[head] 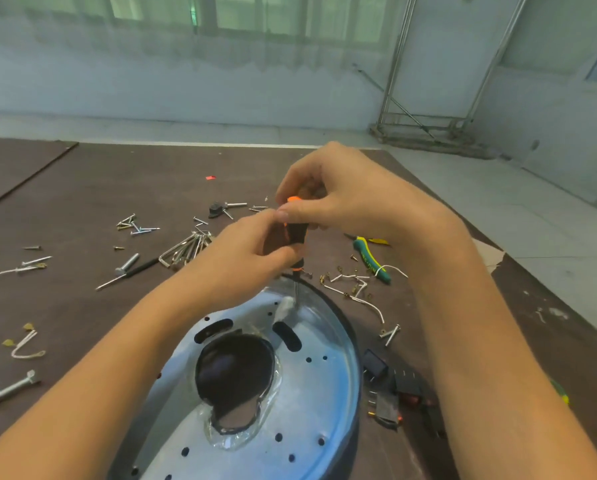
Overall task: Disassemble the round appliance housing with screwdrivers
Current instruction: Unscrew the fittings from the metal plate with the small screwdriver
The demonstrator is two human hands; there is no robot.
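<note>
The round appliance housing (328, 386) lies at the bottom centre, a shiny perforated metal plate with a black rim and a dark opening in its middle. An orange-and-black screwdriver (295, 233) stands upright over the plate's far edge, its thin shaft reaching down beside a white sleeved wire end (283, 308). My left hand (245, 258) grips the lower part of the handle. My right hand (335, 192) pinches the handle's orange top from above with thumb and fingers.
Loose screws, bolts and nails (137, 226) litter the brown table. Green-handled pliers (371, 258) and white wires with brass terminals (355, 285) lie to the right. Black electrical parts (397, 389) sit beside the housing. A second screwdriver (130, 271) lies at left.
</note>
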